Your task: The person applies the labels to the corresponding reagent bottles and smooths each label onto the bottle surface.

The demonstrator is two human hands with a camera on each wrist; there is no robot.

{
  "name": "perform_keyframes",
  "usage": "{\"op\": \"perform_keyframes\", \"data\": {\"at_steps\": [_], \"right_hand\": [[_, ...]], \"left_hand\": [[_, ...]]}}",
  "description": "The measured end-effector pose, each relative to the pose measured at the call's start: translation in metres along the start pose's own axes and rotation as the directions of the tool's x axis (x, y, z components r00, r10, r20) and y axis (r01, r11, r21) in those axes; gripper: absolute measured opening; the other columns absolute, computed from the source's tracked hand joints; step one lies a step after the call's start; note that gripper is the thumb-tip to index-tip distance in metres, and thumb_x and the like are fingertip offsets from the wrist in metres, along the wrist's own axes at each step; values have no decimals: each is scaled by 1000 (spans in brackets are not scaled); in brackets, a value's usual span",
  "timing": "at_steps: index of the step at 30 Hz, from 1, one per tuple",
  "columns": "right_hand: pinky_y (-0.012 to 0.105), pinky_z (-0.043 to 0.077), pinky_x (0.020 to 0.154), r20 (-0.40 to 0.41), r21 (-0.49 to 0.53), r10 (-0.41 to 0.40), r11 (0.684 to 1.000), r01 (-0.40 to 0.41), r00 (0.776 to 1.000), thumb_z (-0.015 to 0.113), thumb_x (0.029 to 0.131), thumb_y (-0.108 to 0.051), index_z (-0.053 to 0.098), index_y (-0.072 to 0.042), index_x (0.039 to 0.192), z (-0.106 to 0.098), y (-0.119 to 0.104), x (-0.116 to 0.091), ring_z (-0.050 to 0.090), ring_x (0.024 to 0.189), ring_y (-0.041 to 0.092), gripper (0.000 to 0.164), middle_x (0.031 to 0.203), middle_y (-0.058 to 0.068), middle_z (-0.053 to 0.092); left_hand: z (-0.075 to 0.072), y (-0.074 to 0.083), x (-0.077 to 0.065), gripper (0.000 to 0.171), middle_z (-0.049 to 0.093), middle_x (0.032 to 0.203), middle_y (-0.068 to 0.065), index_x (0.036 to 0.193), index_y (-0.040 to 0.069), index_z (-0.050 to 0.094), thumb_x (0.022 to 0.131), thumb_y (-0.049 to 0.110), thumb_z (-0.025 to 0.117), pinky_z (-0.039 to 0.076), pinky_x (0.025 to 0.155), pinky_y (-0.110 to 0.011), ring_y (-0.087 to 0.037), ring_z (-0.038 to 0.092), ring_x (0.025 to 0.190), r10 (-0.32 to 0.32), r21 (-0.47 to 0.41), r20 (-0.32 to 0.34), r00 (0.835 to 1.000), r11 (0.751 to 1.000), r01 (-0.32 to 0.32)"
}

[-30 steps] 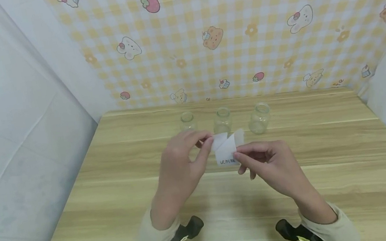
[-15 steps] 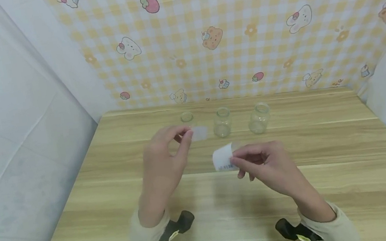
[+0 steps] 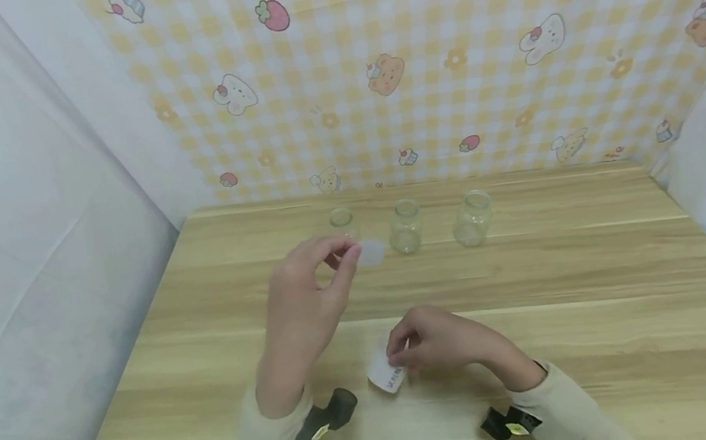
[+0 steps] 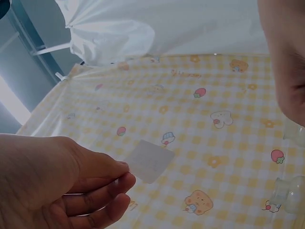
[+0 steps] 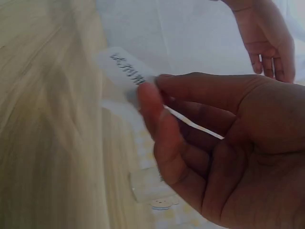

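Note:
Up over the table, my left hand pinches a small translucent square of film by one edge between thumb and index finger. No print shows on the square. Lower and nearer to me, my right hand grips a white paper label with dark printed characters. The thumb and index fingertip cover part of the label in the right wrist view. Beyond the left hand stand three clear glass jars without lids: a left jar, partly hidden by that hand, a middle jar and a right jar.
The jars stand in a row toward the back of the wooden table. Behind it hangs a yellow checked cloth with cartoon prints. A white sheet closes off the left side. Each sleeve carries a black wrist camera.
First both hands were together at the papers. The left hand drew the square away to the left. Then the right hand lowered toward me and leftward with the printed label.

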State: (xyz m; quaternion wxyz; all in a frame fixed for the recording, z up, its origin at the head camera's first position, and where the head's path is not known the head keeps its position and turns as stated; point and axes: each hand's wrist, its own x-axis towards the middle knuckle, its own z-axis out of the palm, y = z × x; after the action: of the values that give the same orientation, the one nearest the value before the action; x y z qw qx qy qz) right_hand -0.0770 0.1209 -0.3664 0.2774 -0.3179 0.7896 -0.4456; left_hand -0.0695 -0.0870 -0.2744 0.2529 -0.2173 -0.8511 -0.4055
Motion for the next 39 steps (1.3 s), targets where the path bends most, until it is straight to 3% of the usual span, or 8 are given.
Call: {"op": "perform_keyframes", "data": {"at_steps": [4, 8, 15, 22, 26, 30, 34, 39], "right_hand": [[29, 53, 65, -12, -131, 113, 985, -114, 993, 75, 92, -10, 76, -12, 84, 1, 2, 0, 61, 69, 8, 9, 77, -6, 70], [31, 54, 66, -201, -97, 101, 988, -122, 974, 72, 97, -21, 76, -13, 94, -6, -7, -6, 64, 73, 13, 9, 86, -3, 72], [30, 55, 54, -585, 218, 4, 964, 152, 811, 62, 105, -17, 74, 1, 104, -19, -35, -23, 69, 63, 19, 21, 90, 14, 75], [31, 59, 60, -721, 307, 98, 932, 190, 686, 62, 105, -16, 74, 7, 103, -22, -39, -24, 70, 60, 19, 26, 88, 10, 76], [29, 58, 59, -760, 295, 94, 931, 213, 643, 64, 103, -12, 74, 8, 99, -23, -40, -25, 67, 57, 18, 22, 83, 3, 74], [27, 56, 58, -785, 229, 51, 950, 213, 617, 66, 102, -9, 74, 7, 98, -26, -39, -29, 65, 56, 17, 19, 78, -1, 73], [25, 54, 56, -792, 172, 2, 960, 219, 610, 66, 102, -8, 74, 6, 99, -31, -36, -32, 64, 54, 18, 16, 78, -3, 72], [27, 53, 54, -767, 112, -43, 973, 200, 640, 67, 101, -8, 75, 3, 101, -33, -36, -36, 62, 55, 24, 14, 76, 1, 69]], "left_hand": [[1, -2, -2, 6, 76, 96, -4, 100, 6, 76, 95, 9, 76, 54, 80, -38, -17, 68, 82, -8, 4, 14, 1000, 1000, 8], [4, -4, -2, 6, 75, 96, -3, 100, 7, 76, 95, 10, 76, 55, 78, -37, -17, 68, 84, 4, 16, 47, 999, 1000, -5], [18, -3, -2, 5, 75, 94, -1, 100, 8, 76, 96, 11, 75, 55, 74, -32, -15, 68, 83, 81, 48, 144, 986, 995, -88], [33, 1, -3, 4, 76, 92, -1, 97, 6, 77, 93, 6, 77, 54, 78, -24, -13, 68, 81, 269, -14, 178, 946, 962, -271], [35, 6, -4, 7, 75, 90, -1, 97, 5, 77, 90, 6, 80, 54, 74, -22, -14, 68, 80, 302, -36, 184, 935, 953, -301], [34, 7, -4, 10, 76, 92, 0, 97, 7, 77, 88, 7, 82, 54, 73, -25, -15, 68, 81, 232, -3, 168, 958, 972, -235], [32, 5, -3, 9, 77, 93, -1, 99, 7, 78, 90, 8, 81, 55, 73, -30, -14, 68, 80, 66, -15, 123, 990, 998, -65], [31, 1, -2, 10, 76, 90, 1, 103, 8, 80, 95, 13, 76, 45, 67, -27, -12, 65, 81, -101, -141, 164, 981, 982, 125]]}}
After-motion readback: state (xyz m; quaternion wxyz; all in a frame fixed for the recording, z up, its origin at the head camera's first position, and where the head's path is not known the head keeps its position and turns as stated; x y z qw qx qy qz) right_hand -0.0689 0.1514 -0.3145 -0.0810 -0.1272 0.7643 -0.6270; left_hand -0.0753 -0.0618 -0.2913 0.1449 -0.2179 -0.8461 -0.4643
